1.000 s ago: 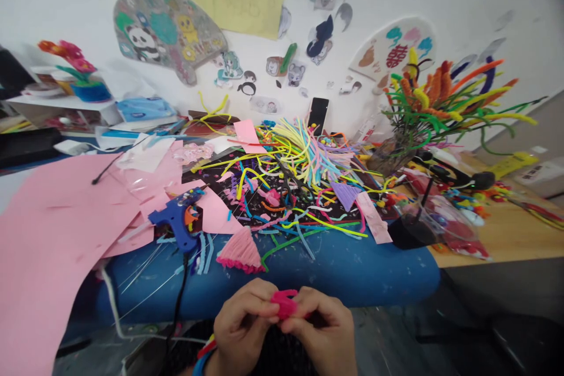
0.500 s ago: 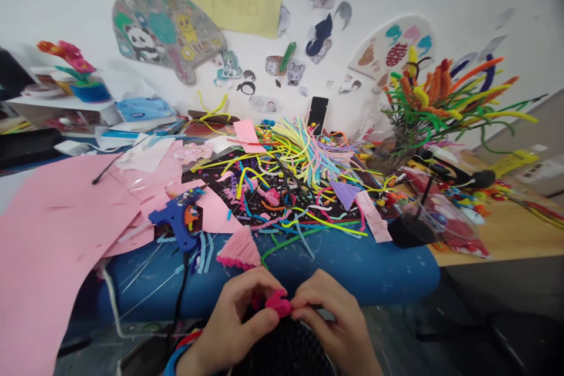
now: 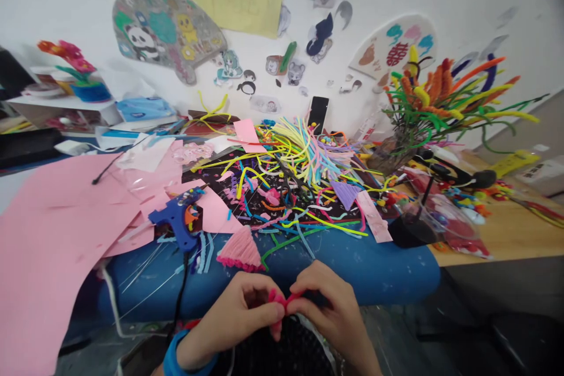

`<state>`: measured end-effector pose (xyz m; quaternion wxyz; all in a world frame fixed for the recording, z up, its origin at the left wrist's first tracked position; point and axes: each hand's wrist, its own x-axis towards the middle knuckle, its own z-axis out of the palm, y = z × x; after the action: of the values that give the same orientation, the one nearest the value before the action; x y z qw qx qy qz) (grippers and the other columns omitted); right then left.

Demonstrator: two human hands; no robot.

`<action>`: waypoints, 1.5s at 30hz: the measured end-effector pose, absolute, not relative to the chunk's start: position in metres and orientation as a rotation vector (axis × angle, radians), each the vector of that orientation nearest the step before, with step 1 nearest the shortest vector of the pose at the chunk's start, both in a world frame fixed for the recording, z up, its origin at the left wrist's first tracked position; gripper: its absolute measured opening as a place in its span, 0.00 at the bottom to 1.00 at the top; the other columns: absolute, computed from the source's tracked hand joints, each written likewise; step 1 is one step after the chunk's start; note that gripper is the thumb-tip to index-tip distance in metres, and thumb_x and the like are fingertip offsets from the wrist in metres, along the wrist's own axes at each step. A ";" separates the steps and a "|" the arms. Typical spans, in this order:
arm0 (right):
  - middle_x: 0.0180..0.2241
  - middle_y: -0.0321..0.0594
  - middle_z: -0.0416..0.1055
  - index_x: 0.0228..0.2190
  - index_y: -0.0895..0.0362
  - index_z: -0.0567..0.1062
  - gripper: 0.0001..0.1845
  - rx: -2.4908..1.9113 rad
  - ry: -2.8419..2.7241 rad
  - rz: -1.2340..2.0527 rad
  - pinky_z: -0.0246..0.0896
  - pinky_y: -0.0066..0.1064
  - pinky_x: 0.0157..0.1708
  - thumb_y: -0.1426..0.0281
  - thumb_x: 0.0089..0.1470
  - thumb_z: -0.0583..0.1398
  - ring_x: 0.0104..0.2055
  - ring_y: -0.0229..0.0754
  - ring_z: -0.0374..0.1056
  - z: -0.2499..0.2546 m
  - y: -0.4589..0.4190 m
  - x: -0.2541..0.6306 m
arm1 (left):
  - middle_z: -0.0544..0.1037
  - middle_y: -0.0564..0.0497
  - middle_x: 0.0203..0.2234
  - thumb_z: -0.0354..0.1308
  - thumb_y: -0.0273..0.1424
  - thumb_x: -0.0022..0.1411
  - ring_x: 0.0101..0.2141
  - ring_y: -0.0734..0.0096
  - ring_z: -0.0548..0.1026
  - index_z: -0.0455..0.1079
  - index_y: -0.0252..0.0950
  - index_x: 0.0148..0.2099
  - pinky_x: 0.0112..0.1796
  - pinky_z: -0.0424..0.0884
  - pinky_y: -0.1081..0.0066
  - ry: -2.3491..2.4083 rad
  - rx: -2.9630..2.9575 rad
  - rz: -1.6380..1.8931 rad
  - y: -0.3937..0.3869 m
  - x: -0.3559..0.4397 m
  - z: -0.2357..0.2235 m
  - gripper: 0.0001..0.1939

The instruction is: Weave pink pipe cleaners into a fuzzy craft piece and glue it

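Both hands meet in front of the table's near edge over a bent hot-pink pipe cleaner (image 3: 276,299). My left hand (image 3: 233,317) pinches its looped part between thumb and fingers. With thumb and forefinger, my right hand (image 3: 332,305) grips the end that sticks out to the right. Just beyond my left hand lies a pink fan-shaped piece of pipe cleaners (image 3: 241,249) with a darker pink edge. A blue hot glue gun (image 3: 178,220) rests farther left, its black cord hanging over the edge.
Loose pipe cleaners (image 3: 308,155) in many colours cover a dark mat. Pink sheets (image 3: 66,211) overhang the left side. At right stand a dark cup (image 3: 412,229) and a vase (image 3: 392,153) of pipe-cleaner flowers. A phone (image 3: 318,114) leans on the wall.
The pink pipe cleaner has turned in my fingers, and part of it now hangs below my left thumb. My right hand has shifted slightly up, pulling its end out to the right.
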<state>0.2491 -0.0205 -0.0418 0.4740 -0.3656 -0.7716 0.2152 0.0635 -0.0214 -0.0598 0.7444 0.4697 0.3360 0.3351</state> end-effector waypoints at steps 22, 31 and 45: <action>0.22 0.36 0.75 0.39 0.57 0.75 0.06 -0.970 -1.850 0.055 0.64 0.27 0.23 0.77 0.60 0.61 0.21 0.36 0.70 -0.057 -0.044 0.235 | 0.77 0.50 0.19 0.61 0.29 0.58 0.22 0.72 0.73 0.76 0.34 0.25 0.25 0.68 0.76 1.130 1.455 1.228 -0.039 0.076 -0.062 0.10; 0.21 0.36 0.74 0.36 0.57 0.76 0.05 -1.074 -1.806 -0.042 0.62 0.28 0.22 0.78 0.57 0.63 0.19 0.36 0.67 -0.063 -0.042 0.229 | 0.71 0.51 0.23 0.63 0.29 0.57 0.26 0.72 0.71 0.78 0.37 0.25 0.26 0.67 0.77 1.188 1.464 1.343 -0.036 0.080 -0.059 0.08; 0.36 0.46 0.77 0.51 0.59 0.75 0.21 -0.953 -1.725 0.304 0.75 0.26 0.33 0.83 0.58 0.56 0.34 0.39 0.76 -0.076 -0.048 0.209 | 0.73 0.53 0.20 0.64 0.35 0.58 0.21 0.76 0.67 0.77 0.33 0.27 0.24 0.65 0.76 1.066 0.907 1.366 -0.036 0.086 -0.083 0.11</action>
<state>0.2093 -0.0480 -0.0756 0.5428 -0.4012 -0.7266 0.1280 0.0860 -0.0360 -0.0834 0.5587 0.3847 0.4522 0.5792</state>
